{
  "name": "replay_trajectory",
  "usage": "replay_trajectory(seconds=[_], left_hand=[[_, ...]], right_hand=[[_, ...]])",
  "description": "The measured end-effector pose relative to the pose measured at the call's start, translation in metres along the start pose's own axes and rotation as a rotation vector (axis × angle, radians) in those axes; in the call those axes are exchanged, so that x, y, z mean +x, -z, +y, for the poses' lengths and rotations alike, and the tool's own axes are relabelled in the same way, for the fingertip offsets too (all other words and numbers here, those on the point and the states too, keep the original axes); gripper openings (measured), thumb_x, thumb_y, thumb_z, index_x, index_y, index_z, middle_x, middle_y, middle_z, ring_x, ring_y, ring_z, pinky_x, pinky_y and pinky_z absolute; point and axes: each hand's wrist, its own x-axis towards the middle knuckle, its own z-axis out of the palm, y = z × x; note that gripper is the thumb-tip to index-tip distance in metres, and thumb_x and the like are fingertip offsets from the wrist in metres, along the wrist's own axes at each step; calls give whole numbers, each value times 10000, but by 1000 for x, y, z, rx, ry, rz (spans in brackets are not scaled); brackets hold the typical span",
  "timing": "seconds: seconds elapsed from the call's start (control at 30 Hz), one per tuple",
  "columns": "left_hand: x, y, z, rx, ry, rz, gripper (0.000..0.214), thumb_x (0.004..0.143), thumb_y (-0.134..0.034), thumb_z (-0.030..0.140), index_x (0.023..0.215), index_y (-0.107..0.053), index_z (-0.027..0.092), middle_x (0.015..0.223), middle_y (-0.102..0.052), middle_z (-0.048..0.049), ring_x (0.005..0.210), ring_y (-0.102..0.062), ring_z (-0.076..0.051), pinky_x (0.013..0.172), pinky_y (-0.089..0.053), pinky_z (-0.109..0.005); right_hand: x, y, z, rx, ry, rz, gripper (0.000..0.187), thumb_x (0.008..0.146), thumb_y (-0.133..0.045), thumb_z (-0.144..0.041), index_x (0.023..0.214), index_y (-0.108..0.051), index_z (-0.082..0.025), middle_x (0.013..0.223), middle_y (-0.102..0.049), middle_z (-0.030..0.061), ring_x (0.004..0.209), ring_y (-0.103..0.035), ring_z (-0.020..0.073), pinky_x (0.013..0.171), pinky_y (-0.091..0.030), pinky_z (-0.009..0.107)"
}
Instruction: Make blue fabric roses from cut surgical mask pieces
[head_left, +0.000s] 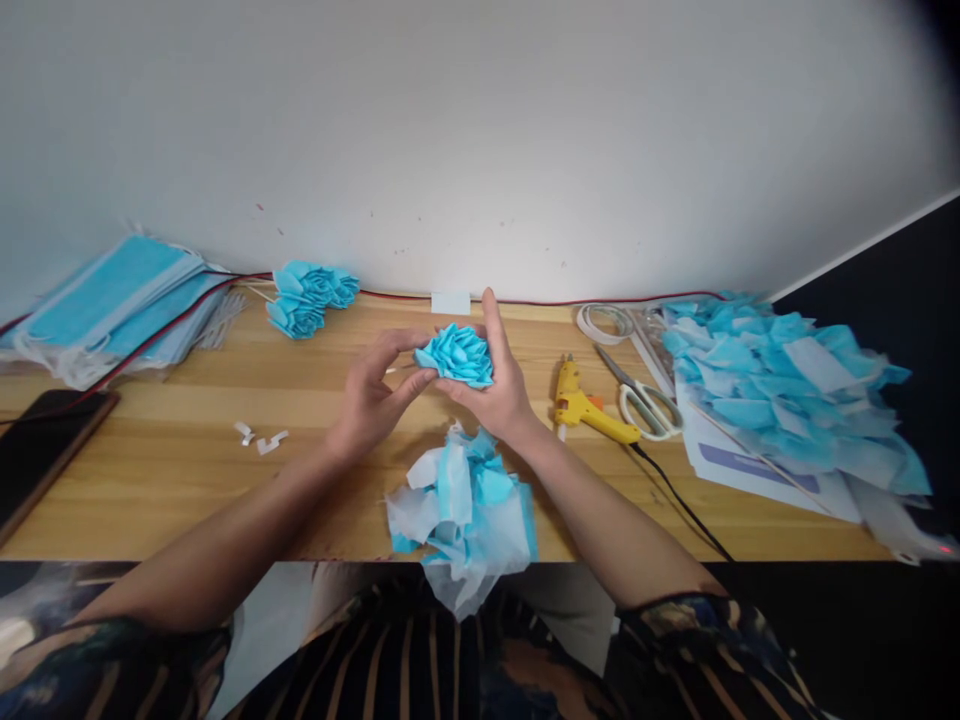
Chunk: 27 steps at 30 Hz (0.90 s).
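A blue layered fabric flower (455,355) is held between both hands above the middle of the table. My left hand (379,388) pinches its left side between thumb and fingers. Around its right side and underneath, my right hand (499,385) cups it, with one finger pointing up. Below the hands, a heap of blue and white fabric scraps (469,500) lies at the table's front edge and hangs over it. To the right of my right hand lies a yellow glue gun (589,408).
Scissors (649,405) and a white tape roll (604,323) lie right of the glue gun. Blue fabric pieces (795,380) cover papers at far right. Finished blue flowers (307,298), face masks (112,290) and a phone (49,450) are on the left. A red-black wire (540,300) runs along the wall.
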Motion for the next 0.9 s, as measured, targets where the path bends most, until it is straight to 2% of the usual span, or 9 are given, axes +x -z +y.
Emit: replay_trajectory(seconds=[0.13, 0.3, 0.37, 0.47, 0.57, 0.63, 0.7, 0.77, 0.9], left_hand=[[0, -1, 0, -3, 45, 7, 306, 913, -698, 448, 1094, -681, 202, 1094, -756, -92, 1045, -702, -230, 956, -544, -387], [-2, -2, -10, -84, 107, -21, 523, 891, -720, 478, 1338, -599, 235, 1243, -727, -120, 1127, -688, -240, 954, -534, -381], [-3, -4, -15, -69, 132, -57, 554, 884, -732, 453, 1371, -580, 237, 1257, -724, -126, 1144, -684, -247, 961, -523, -391], [-4, -6, -21, 8, 191, -107, 477, 871, -729, 359, 1314, -631, 213, 1190, -742, -111, 1059, -691, -227, 940, -523, -382], [-4, -8, -24, 28, 279, -127, 343, 865, -674, 291, 1193, -703, 193, 981, -748, -59, 802, -660, -163, 752, -530, -298], [-3, -7, -22, 6, 316, -126, 233, 872, -642, 278, 1061, -743, 185, 857, -722, -33, 703, -622, -139, 645, -486, -257], [-1, -6, -20, -21, 317, -108, 168, 881, -631, 279, 946, -753, 184, 799, -708, -25, 690, -616, -136, 624, -465, -249], [0, -5, -18, -48, 313, -76, 150, 878, -644, 291, 895, -752, 188, 793, -713, -24, 701, -620, -139, 639, -472, -254], [1, -4, -16, -108, 337, -33, 154, 873, -658, 316, 902, -752, 197, 828, -732, -31, 733, -640, -154, 666, -497, -272]], right_hand=[[0, 1, -4, 47, -50, 8, 1166, 775, -791, -621, 1653, -78, -339, 1392, -628, 90, 1180, -672, 289, 1096, -542, 478], [6, 5, 5, 160, -98, 131, 1239, 732, -818, -626, 1654, -33, -362, 1409, -609, 79, 1158, -682, 284, 1087, -543, 489], [8, 6, 12, 214, -135, 183, 1244, 728, -808, -639, 1651, -16, -375, 1440, -590, 70, 1158, -683, 271, 1081, -544, 487], [11, 5, 22, 282, -187, 236, 1205, 752, -777, -629, 1649, -11, -381, 1477, -570, 59, 1202, -660, 250, 1102, -522, 481], [11, 4, 28, 337, -232, 271, 1168, 769, -769, -598, 1647, -27, -388, 1473, -580, 55, 1178, -662, 223, 1110, -509, 470], [12, 5, 29, 375, -250, 258, 1207, 748, -783, -616, 1647, -15, -379, 1449, -599, 63, 1161, -667, 223, 1113, -505, 475], [14, 8, 28, 428, -232, 214, 1305, 686, -811, -664, 1647, 19, -363, 1475, -578, 81, 1225, -644, 243, 1128, -490, 484], [16, 11, 25, 485, -180, 163, 1386, 626, -833, -705, 1642, 51, -373, 1570, -485, 92, 1341, -575, 265, 1124, -494, 486], [20, 17, 21, 491, -89, 102, 1380, 610, -798, -780, 1617, 85, -449, 1692, -301, 70, 1491, -422, 271, 1077, -529, 481]])
